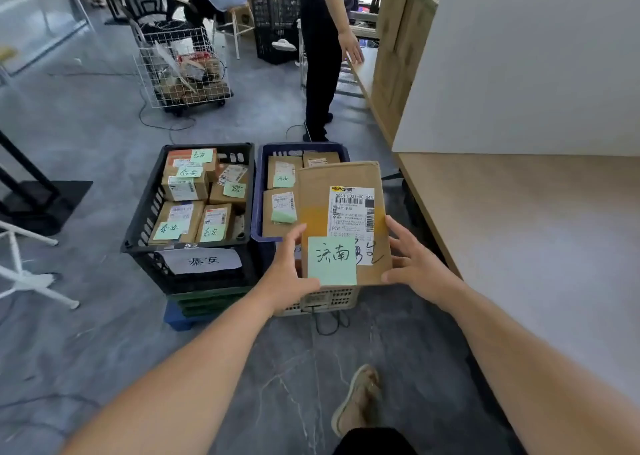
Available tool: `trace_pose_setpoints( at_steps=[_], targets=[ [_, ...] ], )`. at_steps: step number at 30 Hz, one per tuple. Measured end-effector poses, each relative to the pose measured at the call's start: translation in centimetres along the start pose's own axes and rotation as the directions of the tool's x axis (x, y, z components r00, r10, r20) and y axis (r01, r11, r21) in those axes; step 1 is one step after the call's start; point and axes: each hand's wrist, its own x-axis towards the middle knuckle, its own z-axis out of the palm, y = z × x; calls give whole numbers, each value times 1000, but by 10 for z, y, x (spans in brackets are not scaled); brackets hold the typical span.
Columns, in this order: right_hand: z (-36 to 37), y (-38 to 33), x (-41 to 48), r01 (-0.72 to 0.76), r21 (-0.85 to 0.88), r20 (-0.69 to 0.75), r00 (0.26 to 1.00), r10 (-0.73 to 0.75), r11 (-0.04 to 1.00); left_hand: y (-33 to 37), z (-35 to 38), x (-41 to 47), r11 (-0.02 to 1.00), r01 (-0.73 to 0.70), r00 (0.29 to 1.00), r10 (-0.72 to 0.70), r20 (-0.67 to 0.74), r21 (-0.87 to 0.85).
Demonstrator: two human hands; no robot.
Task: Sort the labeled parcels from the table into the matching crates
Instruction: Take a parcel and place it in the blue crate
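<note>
Here, at frame centre, the left hand (290, 271) and right hand (417, 263) each grip a side of the cardboard parcel (341, 212), which overlaps the blue crate (258, 191).

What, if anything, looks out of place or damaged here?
Nothing spilled or torn. Only oddity: the green note on the near parcel in the blue crate looks curled over, hiding its writing.

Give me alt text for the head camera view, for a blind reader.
The left hand and right hand hold a cardboard parcel with a green sticky note over a blue crate of parcels. A black crate of parcels stands beside it, a wooden table to the right.
</note>
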Motion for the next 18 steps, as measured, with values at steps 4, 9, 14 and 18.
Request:
trace_pose_setpoints(
  at_steps=[4,9,14,18],
  targets=[
    [-16,4,65,-40,-7,18,999,40,999,-5,-10,56,999,52,999,-52,-5,-17],
    [-46,9,153,-131,-10,47,990,131,991,-11,-20,141,981,195,980,-194,44,-12],
    [-82,21,225,-223,-14,83,971,223,975,-16,-15,218,951,308,949,-307,73,-1],
    [-100,35,271,-267,-40,119,955,270,963,-26,-9,263,929,371,926,-371,74,5]
  ],
)
